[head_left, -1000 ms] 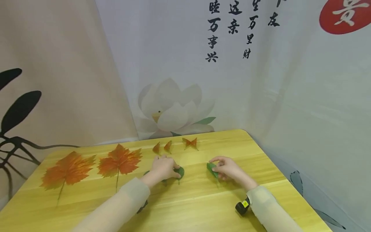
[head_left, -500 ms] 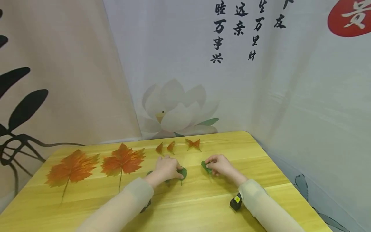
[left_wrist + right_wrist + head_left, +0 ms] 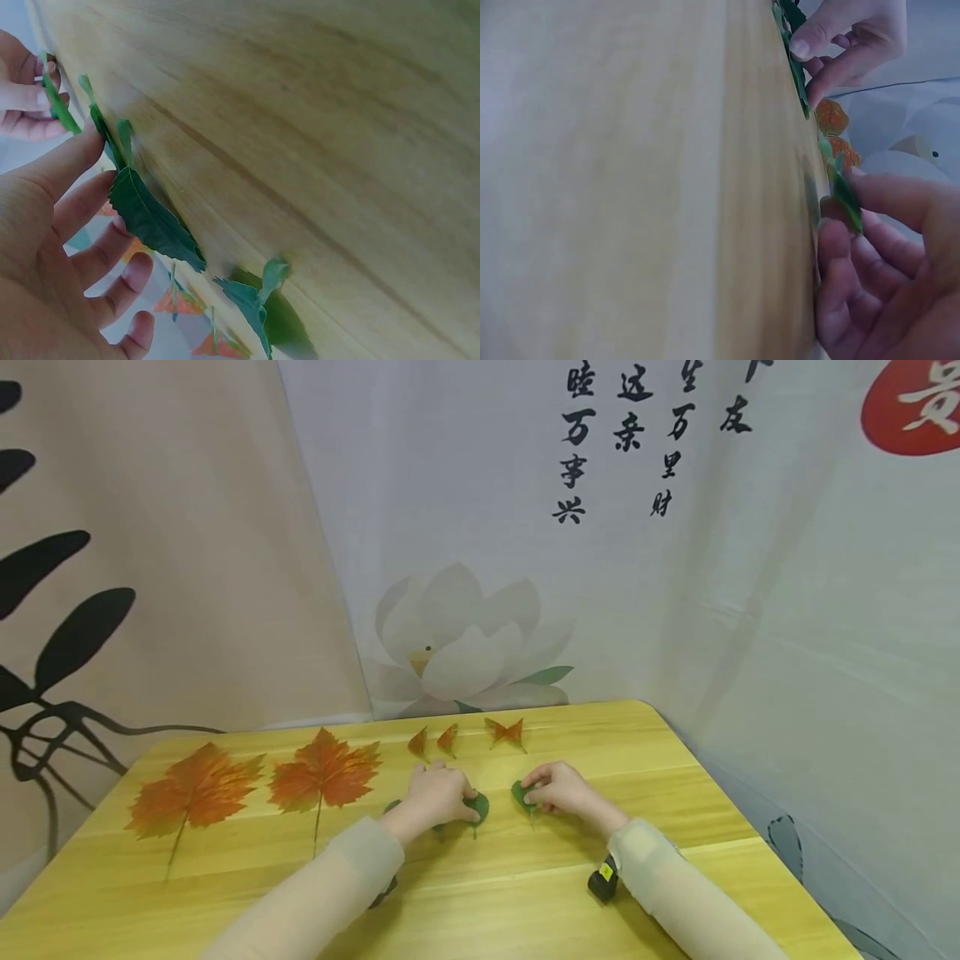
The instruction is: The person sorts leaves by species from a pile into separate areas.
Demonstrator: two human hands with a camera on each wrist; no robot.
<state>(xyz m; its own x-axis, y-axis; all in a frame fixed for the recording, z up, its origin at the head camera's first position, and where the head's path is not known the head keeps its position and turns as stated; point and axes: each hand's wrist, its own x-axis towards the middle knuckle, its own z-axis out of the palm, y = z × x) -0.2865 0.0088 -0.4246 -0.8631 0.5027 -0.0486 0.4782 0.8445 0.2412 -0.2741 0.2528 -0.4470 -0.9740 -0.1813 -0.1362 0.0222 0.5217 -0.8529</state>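
In the head view, my left hand [image 3: 431,795] reaches over the table's middle, its thumb and forefinger touching a green leaf [image 3: 481,807] that lies on the wood. More green leaves lie under and beside that hand, partly hidden; the left wrist view shows a larger leaf [image 3: 154,221] and another leaf [image 3: 251,304] with its stem raised. My right hand [image 3: 564,790] pinches a separate green leaf [image 3: 520,794] between thumb and fingers, a short gap to the right. Seen from the right wrist, this leaf [image 3: 846,199] is tilted close to the table surface.
Two big orange maple leaves [image 3: 197,793] lie on the table's left. Along the far edge are small orange leaf pieces [image 3: 447,741] and a bow-shaped pair of pieces [image 3: 506,732]. A printed curtain [image 3: 480,568] hangs behind the yellow wooden table [image 3: 480,893].
My right hand has moved left with its leaf, closer to the leaf at my left hand. The left hand keeps its place at its leaf. The head view has shifted slightly.
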